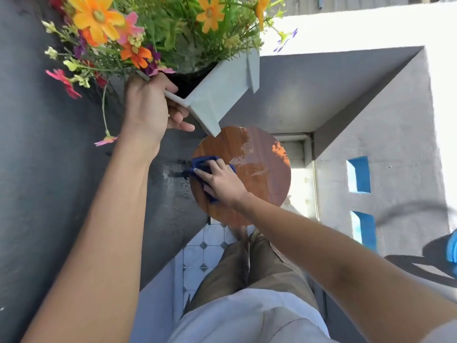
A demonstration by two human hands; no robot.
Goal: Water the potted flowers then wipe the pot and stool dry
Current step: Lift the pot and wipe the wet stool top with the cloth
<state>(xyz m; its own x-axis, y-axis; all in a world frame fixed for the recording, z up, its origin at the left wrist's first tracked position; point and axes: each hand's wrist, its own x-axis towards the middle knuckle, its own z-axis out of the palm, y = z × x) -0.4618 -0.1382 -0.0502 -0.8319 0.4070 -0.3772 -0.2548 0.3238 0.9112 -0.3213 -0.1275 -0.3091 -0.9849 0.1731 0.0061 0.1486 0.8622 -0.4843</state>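
A round wooden stool stands below me, its top streaked with water on the far side. My right hand presses a blue cloth flat on the stool's left part. My left hand grips the rim of a pale grey square pot and holds it lifted and tilted above the stool's far edge. Orange, pink and purple flowers with green leaves fill the pot and spread over the top of the view.
A dark wall runs along the left, wet near the stool. A grey parapet with blue openings lies to the right. White patterned floor tiles and my legs show below the stool.
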